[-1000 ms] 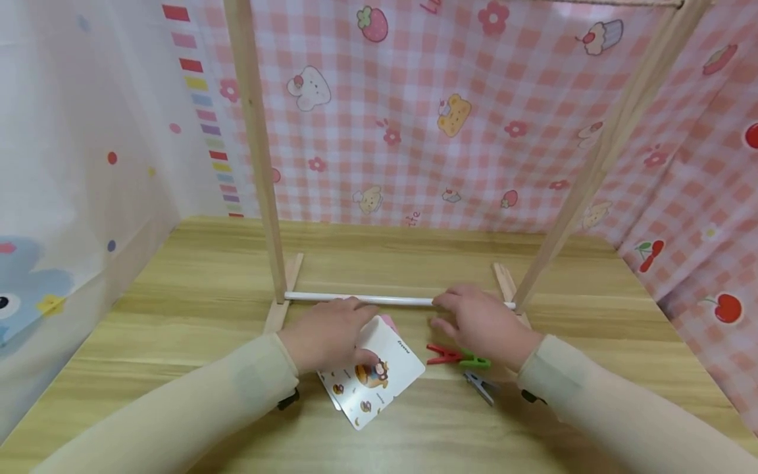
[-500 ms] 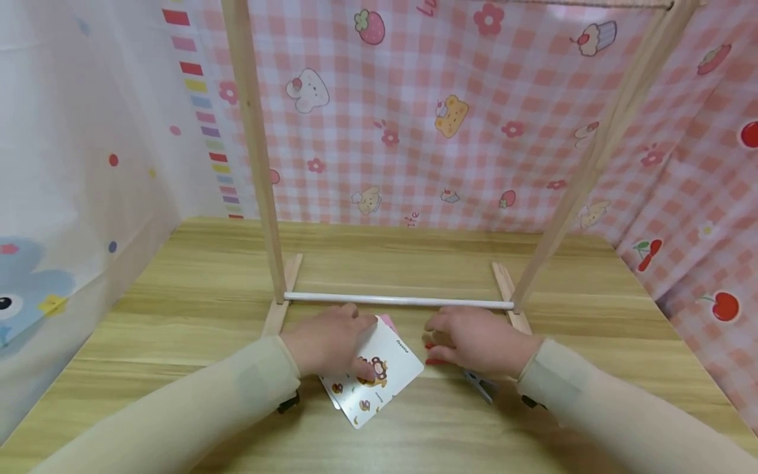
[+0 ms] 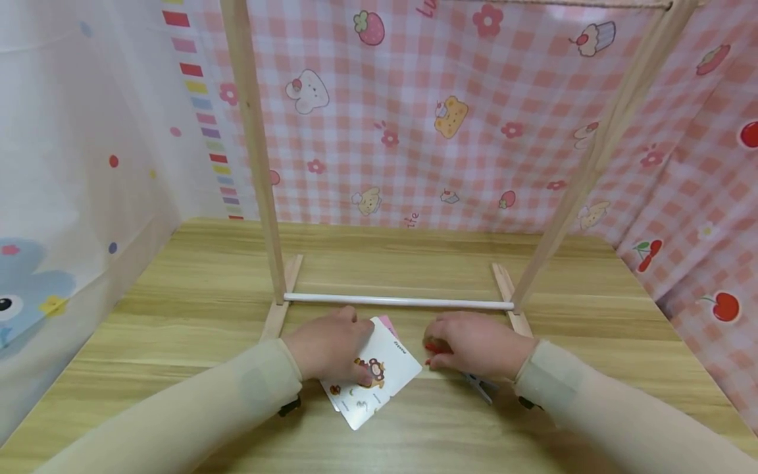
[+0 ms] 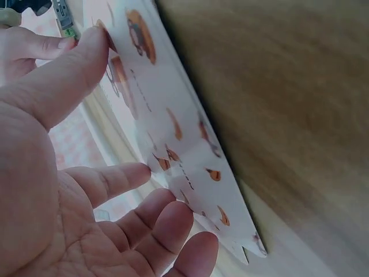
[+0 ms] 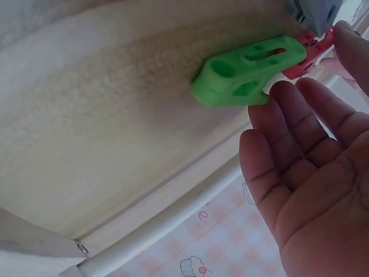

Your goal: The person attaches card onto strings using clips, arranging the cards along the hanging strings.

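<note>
My left hand (image 3: 328, 345) rests on a stack of picture cards (image 3: 391, 359), the top one white with a monkey drawing. In the left wrist view, its thumb and loosely bent fingertips touch the card (image 4: 173, 124). My right hand (image 3: 476, 345) lies over several plastic clothespins. The red clothespin (image 5: 308, 60) is between its thumb and fingers, with a gap visible. The green clothespin (image 5: 248, 69) lies against its fingertips, hidden in the head view. Beside the palm is a grey clothespin (image 3: 478, 387). A pink edge (image 3: 387, 324) shows under the white card.
A wooden frame stands behind the hands, with a left post (image 3: 254, 151), a right post (image 3: 592, 171) and a white rod (image 3: 397, 301) low between them. A string (image 3: 562, 4) crosses above. Patterned cloth (image 3: 408, 164) hangs behind the wooden tabletop (image 3: 177, 296).
My right hand has come down from near the white rod onto the clothespins, covering the green one in the head view. My left hand and the cards have shifted only slightly.
</note>
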